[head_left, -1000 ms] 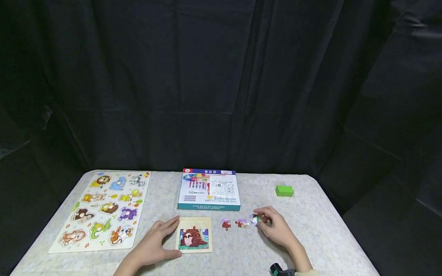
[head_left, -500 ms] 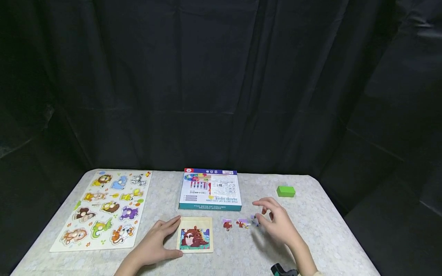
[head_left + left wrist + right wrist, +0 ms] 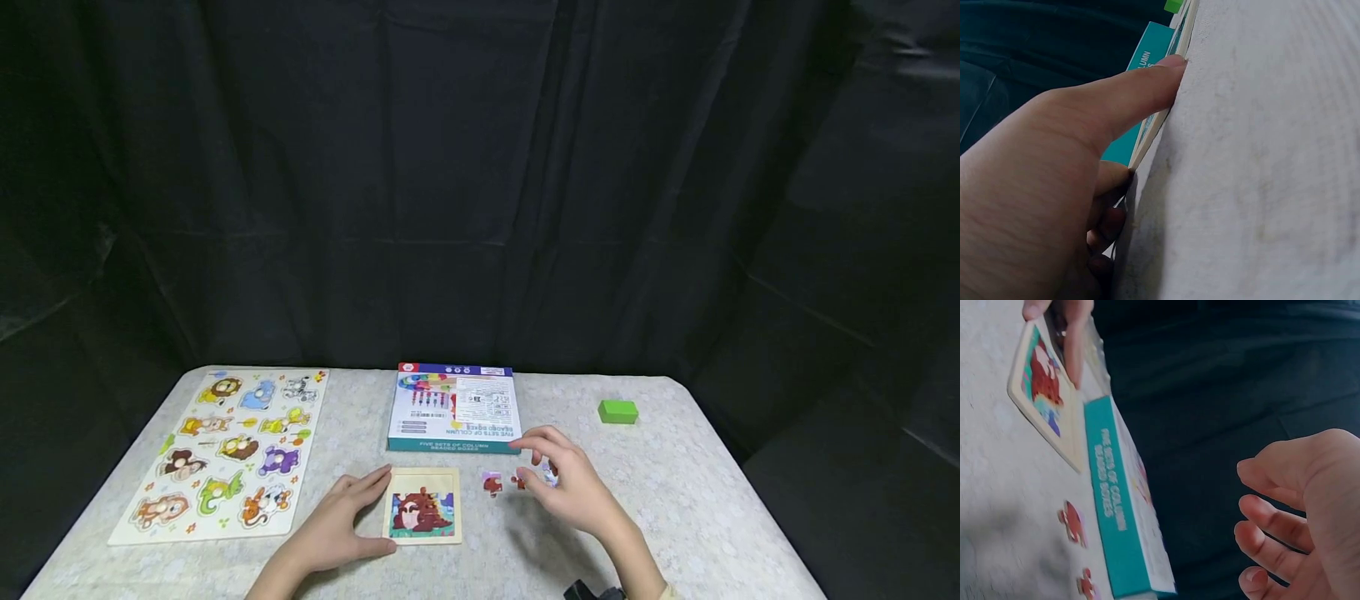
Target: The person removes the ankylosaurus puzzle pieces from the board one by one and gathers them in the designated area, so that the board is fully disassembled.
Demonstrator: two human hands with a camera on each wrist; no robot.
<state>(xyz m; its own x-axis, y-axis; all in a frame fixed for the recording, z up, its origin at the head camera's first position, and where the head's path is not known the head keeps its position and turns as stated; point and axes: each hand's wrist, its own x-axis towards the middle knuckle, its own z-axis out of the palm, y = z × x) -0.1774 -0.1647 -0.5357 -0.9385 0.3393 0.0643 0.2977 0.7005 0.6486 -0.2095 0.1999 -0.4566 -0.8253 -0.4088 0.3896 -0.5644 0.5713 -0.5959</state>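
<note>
My left hand (image 3: 337, 525) grips the left side of a small wooden jigsaw tray (image 3: 422, 476), thumb at the near corner and forefinger at the far one. In the tray lie joined pieces (image 3: 422, 512) showing a red-brown animal; its upper strip is bare wood. In the left wrist view the thumb presses the tray's edge (image 3: 1141, 152). My right hand (image 3: 566, 492) hovers over the table with bent fingers apart, holding nothing. Below and beside it lie loose jigsaw pieces: a red and purple one (image 3: 492, 482), a second (image 3: 518, 482) partly behind the thumb, and a third (image 3: 551, 473) mostly hidden by fingers.
A flat box (image 3: 453, 408) with a teal side lies just beyond the tray. At the left is a large animal peg puzzle board (image 3: 217, 450). A green block (image 3: 618, 412) sits at the back right. Black cloth (image 3: 465, 208) hangs behind the table.
My right hand has lifted off the rightmost loose piece and moved left, over the middle one. The left hand keeps its hold on the tray.
</note>
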